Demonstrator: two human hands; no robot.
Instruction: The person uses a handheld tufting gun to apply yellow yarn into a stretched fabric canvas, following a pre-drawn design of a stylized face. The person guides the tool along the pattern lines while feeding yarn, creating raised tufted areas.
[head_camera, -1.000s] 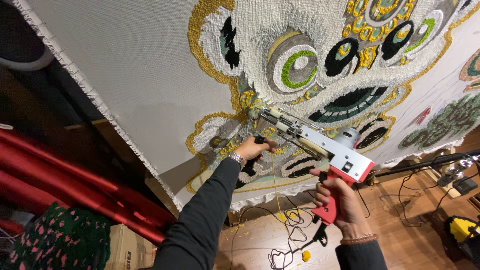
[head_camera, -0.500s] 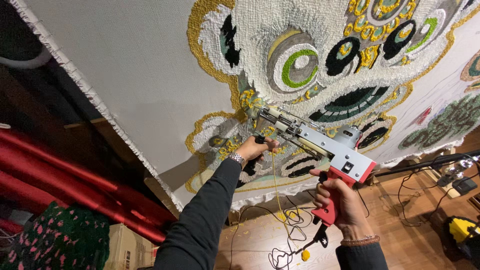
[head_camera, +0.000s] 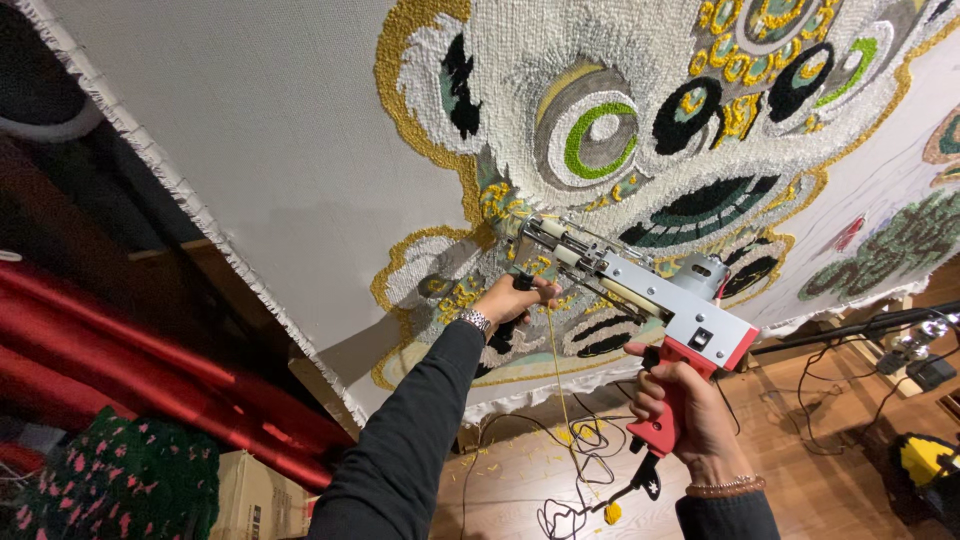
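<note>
A tufting gun (head_camera: 645, 300) with a silver body and red handle points its needle end at a stretched white cloth (head_camera: 270, 150). The cloth carries a tufted design (head_camera: 640, 130) in white, yellow, green and black yarn. My right hand (head_camera: 690, 415) grips the red rear handle. My left hand (head_camera: 515, 300) holds the black front handle, close to the cloth. A yellow yarn strand (head_camera: 555, 380) hangs from the gun down to the floor.
Red rolled fabric (head_camera: 120, 360) lies at the lower left beside a cardboard box (head_camera: 265, 495). Black cables (head_camera: 570, 480) and yellow yarn scraps lie on the wooden floor (head_camera: 820, 480). A black bar with clamps (head_camera: 880, 325) sits at the right.
The gun's tip and both hands have shifted slightly up along the yellow tufted patch. Little else differs.
</note>
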